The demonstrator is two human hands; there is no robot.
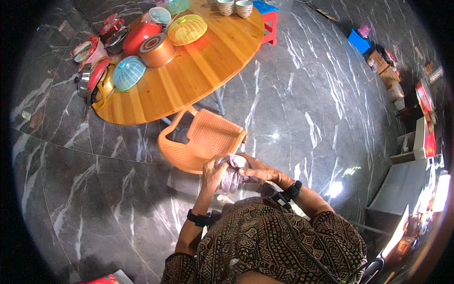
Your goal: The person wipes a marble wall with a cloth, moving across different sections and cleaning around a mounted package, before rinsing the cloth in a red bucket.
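In front of my body, both hands hold a bunched, pale purple cloth (230, 181). My left hand (212, 174) grips its left side, with the thumb on top. My right hand (260, 169) closes on it from the right, fingers behind and thumb in front. A whitish rounded surface shows at the top of the bundle; I cannot tell whether it is a bowl wrapped in the cloth or part of the cloth. Just beyond my hands is an orange plastic armchair (212, 133), its seat partly under the table side.
A round wooden table (220, 60) carries a blue mesh food cover (129, 72), a yellow one (188, 30), a copper-coloured pot (158, 51) and stacked bowls (244, 9). Beyond stands a red stool (271, 26). Boxes (377, 62) and a grey cabinet (397, 188) line the right.
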